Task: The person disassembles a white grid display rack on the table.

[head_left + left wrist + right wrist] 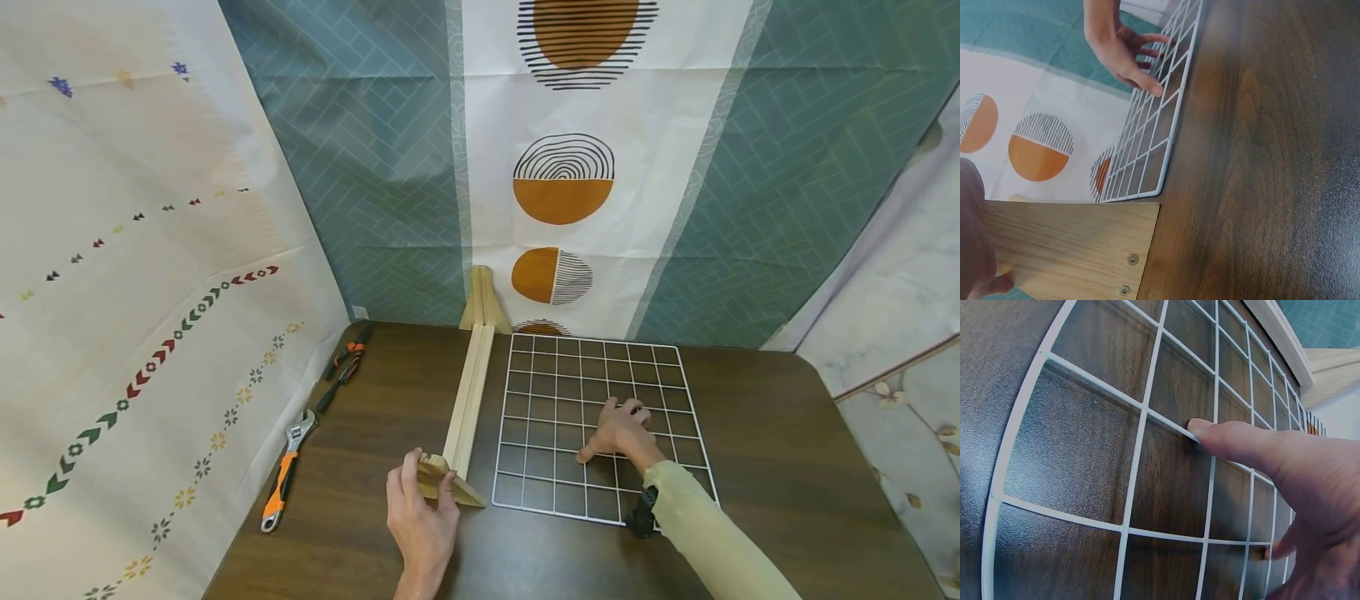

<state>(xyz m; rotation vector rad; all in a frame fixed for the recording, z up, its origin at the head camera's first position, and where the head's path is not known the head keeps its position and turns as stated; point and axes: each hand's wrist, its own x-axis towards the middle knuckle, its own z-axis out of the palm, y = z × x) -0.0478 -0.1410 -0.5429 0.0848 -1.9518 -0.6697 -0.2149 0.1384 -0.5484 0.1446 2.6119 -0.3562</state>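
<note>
A pale wooden stand (470,392) lies along the table, a long grooved bar with an upright end piece at each end. My left hand (424,518) grips the top of its near end board (459,486), thumb on one side and fingers on the other. In the left wrist view, two screw heads show on that end board (1079,244). To the right of the stand, a white wire grid panel (555,450) lies flat on the table. My right hand (621,432) rests on the grid with fingers spread. The right wrist view shows the thumb (1235,440) touching a wire.
An adjustable wrench (285,471) with orange and black handle lies at the table's left side. Beyond it are a dark screwdriver-like tool (333,392) and orange-black handled pliers (351,354). Patterned cloth (390,167) hangs behind the brown table (787,467).
</note>
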